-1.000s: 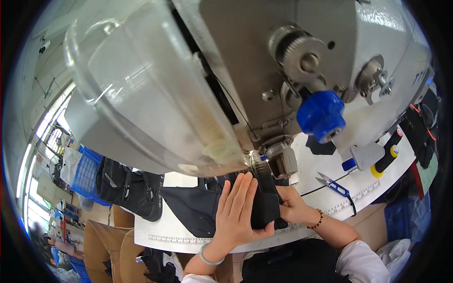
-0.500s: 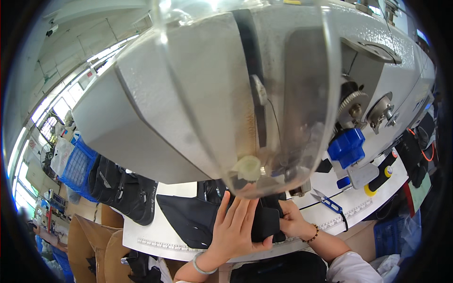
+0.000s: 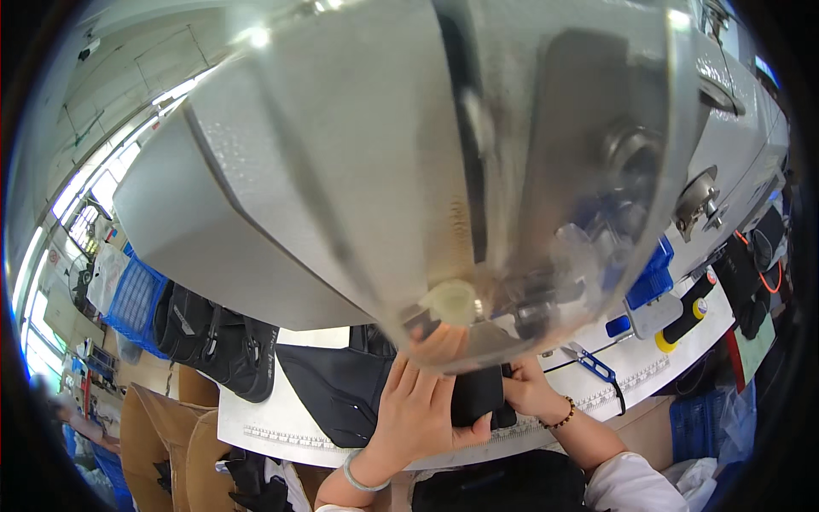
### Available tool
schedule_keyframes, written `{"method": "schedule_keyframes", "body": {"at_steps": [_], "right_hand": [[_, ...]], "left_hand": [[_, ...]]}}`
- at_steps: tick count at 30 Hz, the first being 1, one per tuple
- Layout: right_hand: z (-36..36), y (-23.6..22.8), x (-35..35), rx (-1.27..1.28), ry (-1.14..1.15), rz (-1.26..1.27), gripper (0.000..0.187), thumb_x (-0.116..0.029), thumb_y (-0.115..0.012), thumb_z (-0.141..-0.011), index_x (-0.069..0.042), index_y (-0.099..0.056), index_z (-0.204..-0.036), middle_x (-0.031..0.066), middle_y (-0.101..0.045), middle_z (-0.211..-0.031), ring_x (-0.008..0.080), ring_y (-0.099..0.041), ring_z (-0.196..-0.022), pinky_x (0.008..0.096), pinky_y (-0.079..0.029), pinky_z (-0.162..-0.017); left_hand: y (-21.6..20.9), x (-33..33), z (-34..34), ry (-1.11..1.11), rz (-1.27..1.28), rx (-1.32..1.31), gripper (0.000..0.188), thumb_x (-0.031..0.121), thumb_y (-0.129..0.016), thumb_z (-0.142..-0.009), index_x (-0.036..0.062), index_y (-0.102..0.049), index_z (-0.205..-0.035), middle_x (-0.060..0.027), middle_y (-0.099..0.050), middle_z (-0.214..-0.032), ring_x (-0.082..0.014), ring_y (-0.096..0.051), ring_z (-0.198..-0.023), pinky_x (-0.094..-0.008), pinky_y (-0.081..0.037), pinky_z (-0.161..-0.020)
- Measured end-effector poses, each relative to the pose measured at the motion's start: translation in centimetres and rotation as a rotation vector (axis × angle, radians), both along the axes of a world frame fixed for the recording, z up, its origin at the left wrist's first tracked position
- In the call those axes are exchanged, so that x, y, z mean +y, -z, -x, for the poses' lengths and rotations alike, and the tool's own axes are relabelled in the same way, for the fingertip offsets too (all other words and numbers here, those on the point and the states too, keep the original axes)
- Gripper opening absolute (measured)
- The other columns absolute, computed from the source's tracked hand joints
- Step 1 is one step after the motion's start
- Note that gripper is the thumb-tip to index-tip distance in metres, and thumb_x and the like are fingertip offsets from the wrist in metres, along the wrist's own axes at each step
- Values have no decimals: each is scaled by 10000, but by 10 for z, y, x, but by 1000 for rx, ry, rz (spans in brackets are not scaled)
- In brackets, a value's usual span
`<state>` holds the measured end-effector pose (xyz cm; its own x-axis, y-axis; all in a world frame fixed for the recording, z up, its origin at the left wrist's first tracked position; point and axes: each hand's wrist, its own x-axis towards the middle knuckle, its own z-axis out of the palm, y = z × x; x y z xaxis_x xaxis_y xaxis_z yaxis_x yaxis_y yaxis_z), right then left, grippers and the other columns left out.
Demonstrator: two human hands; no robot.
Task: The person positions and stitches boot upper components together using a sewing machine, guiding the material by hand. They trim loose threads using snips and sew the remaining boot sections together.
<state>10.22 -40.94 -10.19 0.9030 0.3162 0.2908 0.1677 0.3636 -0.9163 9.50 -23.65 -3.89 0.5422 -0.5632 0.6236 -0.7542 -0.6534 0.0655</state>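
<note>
Now your left hand (image 3: pixel 418 405) lies flat, fingers together, pinning black fabric (image 3: pixel 473 394) | right hand (image 3: pixel 529 391) pinches its edge, steadying it under the sewing machine (image 3: pixel 409 162).

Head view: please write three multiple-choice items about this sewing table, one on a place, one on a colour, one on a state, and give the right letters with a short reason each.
1. Where do the blue-handled snips lie?
A. on the white table to the right of the hands
B. on the stack of black pieces at the left
C. in the blue crate

2. What colour is the fabric piece under the hands?
A. red
B. black
C. yellow

3. What is the left hand doing?
A. hanging free above the table
B. holding the snips
C. lying flat, fingers spread, on the fabric piece

Answers: 1 A, the snips rest on the white table beyond the right hand. 2 B, the cloth is dark black. 3 C, the palm presses down on the fabric piece.
</note>
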Motion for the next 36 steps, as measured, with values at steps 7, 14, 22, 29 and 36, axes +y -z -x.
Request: {"method": "schedule_keyframes", "body": {"at_steps": [7,14,22,29,36], "right_hand": [[4,-10,3,-5,21,37,284,29,-520,-873,15,-550,-1155,7,-617,-922,34,-518,-814,202,-434,-682],[-1,-9,-2,-13,-41,75,195,-72,-588,-912,14,-574,-1087,9,-607,-930,42,-514,-831,220,-444,-692],[-2,-3,-1,-16,-72,31,198,19,-545,-885,10,-566,-1081,8,-599,-943,45,-511,-844,216,-438,-708],[-2,-1,0,-96,-24,131,186,17,-553,-869,7,-567,-1054,8,-592,-914,45,-511,-827,210,-433,-702],[-2,-2,0,-24,-42,79,215,18,-549,-863,11,-568,-1077,11,-607,-891,54,-530,-827,221,-437,-709]], "left_hand": [[2,0,-3,25,66,0,749,431,-666,-681,-118,-509,-1166,-300,-484,-1212,-445,-515,-1130,-550,-381,-1018],[10,-1,1,40,290,-59,656,345,-685,-683,-60,-564,-1184,-208,-549,-1212,-356,-563,-1105,-470,-442,-977],[7,-2,1,35,143,-47,580,315,-676,-689,-47,-611,-1138,-175,-580,-1190,-321,-580,-1098,-479,-435,-987],[6,2,1,48,122,-35,586,380,-655,-749,-68,-601,-1122,-222,-595,-1131,-396,-588,-1077,-523,-411,-1006],[9,4,-3,88,128,-58,652,490,-641,-793,-70,-583,-1122,-245,-578,-1175,-396,-565,-1129,-527,-406,-1006]]}}
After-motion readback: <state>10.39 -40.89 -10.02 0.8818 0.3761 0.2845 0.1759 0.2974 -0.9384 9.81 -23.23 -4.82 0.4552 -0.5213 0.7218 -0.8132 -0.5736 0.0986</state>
